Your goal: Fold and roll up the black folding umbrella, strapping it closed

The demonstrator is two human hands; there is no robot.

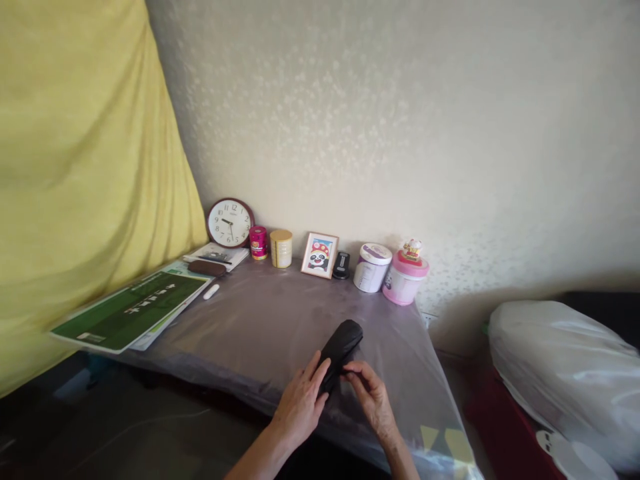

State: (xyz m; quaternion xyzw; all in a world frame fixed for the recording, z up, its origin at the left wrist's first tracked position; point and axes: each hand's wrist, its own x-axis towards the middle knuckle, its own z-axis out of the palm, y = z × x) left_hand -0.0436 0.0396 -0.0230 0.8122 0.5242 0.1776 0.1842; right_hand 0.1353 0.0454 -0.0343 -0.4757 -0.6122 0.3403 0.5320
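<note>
A black folded umbrella (342,344) slants over the front part of the table, its rounded end pointing away from me. My left hand (301,395) wraps round its near part from the left, the thumb and fingers pressed on the dark cloth. On the other side, my right hand (369,396) has thumb and forefinger pinched at a small dark bit of the umbrella's edge, perhaps its strap. The umbrella's near end is hidden behind my left hand.
The table (260,313) has a shiny plastic cover. Along the wall stand a clock (231,223), a pink can (259,243), a yellow can (281,249), a picture frame (320,255) and two tubs (373,268). A green book (133,310) lies left; a plastic-covered bundle (565,367) sits right.
</note>
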